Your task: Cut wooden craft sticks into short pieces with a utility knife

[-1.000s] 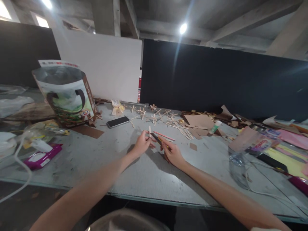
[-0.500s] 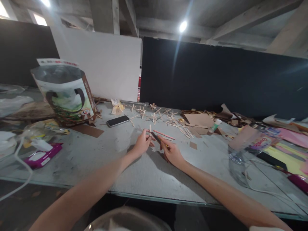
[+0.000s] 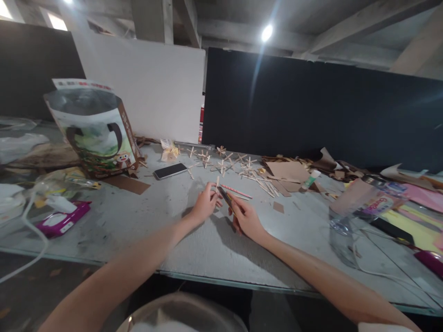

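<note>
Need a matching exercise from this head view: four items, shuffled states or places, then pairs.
Column 1
1. Left hand
2. Right hand
3. Phone
4. Green-and-white tube

Column 2
A. Beside brown cardboard
B. Holding a dark tool
C. Lying flat, dark screen up
D. Holding a pale stick

Pairs: 1-D, 2-B, 3-C, 4-A

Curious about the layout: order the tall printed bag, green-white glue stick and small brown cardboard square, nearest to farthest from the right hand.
1. Cardboard square: right of the right hand.
2. Glue stick: farther right and back.
3. Printed bag: far left.
</note>
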`<move>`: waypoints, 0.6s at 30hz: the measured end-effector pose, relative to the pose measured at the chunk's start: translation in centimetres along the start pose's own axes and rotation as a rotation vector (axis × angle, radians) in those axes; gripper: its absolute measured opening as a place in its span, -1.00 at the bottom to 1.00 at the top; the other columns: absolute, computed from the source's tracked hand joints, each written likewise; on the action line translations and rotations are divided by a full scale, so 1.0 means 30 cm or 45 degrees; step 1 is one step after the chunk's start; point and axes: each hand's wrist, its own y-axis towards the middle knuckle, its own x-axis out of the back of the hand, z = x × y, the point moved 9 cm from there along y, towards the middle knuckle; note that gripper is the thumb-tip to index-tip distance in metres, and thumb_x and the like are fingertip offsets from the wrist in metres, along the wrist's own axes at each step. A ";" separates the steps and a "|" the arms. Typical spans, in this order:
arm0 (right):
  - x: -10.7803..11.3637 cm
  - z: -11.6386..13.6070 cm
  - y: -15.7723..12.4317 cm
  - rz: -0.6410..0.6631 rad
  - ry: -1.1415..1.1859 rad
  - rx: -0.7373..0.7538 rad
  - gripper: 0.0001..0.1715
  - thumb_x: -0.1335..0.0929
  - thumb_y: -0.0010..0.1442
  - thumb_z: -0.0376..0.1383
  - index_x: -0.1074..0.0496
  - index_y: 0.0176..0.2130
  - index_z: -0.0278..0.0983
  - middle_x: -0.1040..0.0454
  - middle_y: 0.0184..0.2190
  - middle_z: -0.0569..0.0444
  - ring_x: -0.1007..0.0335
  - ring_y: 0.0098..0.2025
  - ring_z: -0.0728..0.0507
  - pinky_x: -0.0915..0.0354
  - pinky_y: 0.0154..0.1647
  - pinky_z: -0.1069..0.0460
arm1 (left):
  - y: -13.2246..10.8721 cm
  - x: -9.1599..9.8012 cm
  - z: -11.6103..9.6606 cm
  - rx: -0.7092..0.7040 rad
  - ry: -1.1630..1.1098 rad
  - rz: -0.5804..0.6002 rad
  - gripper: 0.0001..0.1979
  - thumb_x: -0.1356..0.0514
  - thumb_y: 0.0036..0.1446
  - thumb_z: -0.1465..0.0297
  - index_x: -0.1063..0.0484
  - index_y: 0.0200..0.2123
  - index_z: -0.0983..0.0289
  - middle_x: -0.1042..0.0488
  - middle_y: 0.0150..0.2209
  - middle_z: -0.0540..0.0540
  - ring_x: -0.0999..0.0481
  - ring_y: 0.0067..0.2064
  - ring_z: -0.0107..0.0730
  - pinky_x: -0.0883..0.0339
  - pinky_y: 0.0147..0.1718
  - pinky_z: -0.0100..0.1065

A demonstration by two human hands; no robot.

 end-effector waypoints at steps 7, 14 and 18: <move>-0.012 0.001 -0.010 -0.001 0.034 0.038 -0.26 -0.23 0.39 0.08 -0.30 0.39 -0.18 -0.42 -0.34 0.16 -0.21 -0.75 0.08 -0.12 -0.83 0.15 | 0.008 -0.001 0.017 0.020 -0.055 -0.025 -0.73 -0.23 0.25 0.30 -0.31 -0.01 0.18 -0.57 -0.51 -0.05 -0.61 -0.51 -0.28 -0.45 -0.47 -0.35; -0.026 0.044 -0.039 0.032 -0.177 0.300 -0.37 -0.21 0.46 0.03 -0.39 0.35 -0.15 -0.44 -0.34 0.09 -0.22 -0.65 0.06 -0.19 -0.66 0.13 | 0.047 0.069 0.086 0.204 -0.211 -0.200 -0.64 -0.25 0.20 0.38 -0.24 0.03 0.20 -0.53 -0.54 -0.09 -0.60 -0.57 -0.30 -0.42 -0.56 -0.41; -0.003 0.023 -0.016 -0.013 -0.184 0.258 -0.33 -0.22 0.45 0.06 -0.37 0.36 -0.19 -0.41 -0.35 0.11 -0.17 -0.65 0.07 -0.13 -0.67 0.13 | 0.053 0.068 0.064 0.145 -0.274 -0.148 -0.65 -0.25 0.22 0.29 -0.22 -0.01 0.22 -0.57 -0.49 -0.06 -0.59 -0.59 -0.37 -0.45 -0.55 -0.42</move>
